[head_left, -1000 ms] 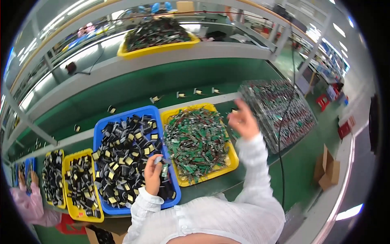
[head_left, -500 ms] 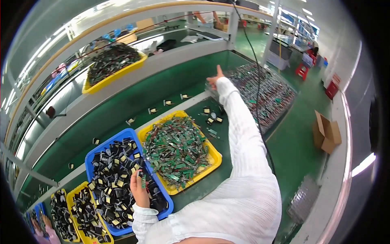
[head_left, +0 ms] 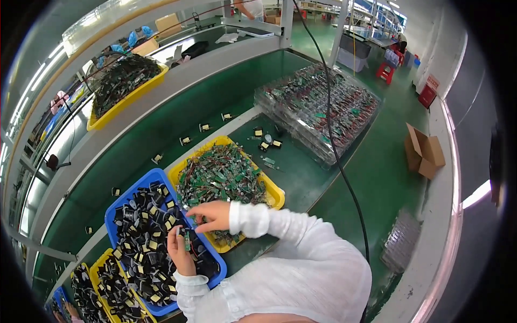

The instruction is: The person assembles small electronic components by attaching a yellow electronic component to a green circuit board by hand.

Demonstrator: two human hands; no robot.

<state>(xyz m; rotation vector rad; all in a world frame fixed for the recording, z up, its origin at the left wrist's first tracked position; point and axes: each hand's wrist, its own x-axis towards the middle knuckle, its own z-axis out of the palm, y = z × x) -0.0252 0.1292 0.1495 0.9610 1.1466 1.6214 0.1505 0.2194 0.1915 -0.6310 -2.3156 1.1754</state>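
Note:
My left hand [head_left: 182, 257] is closed around a small green circuit board [head_left: 187, 241], its fingertips pinching it upright over the blue tray [head_left: 219, 275]. That tray is heaped with black parts bearing pale yellow blocks [head_left: 148, 247]. Just above and to the right, my right hand [head_left: 213, 215] reaches in from the right, its fingers apart and pointing at the left hand. I see nothing between them. Below it lies the yellow tray [head_left: 276, 195], piled with green circuit boards and thin wires [head_left: 223, 175].
Stacked clear plastic trays [head_left: 318, 110] of wired boards stand at the far right of the green bench. Loose black parts [head_left: 265, 141] lie before them. A black cable [head_left: 344, 175] hangs across. Another yellow tray [head_left: 132, 94] sits on the upper shelf. A co-worker's hand [head_left: 71, 311] shows lower left.
My right hand has swung back from the stacked clear trays to beside my left hand. My left hand still holds the circuit board in about the same place. The view has shifted slightly.

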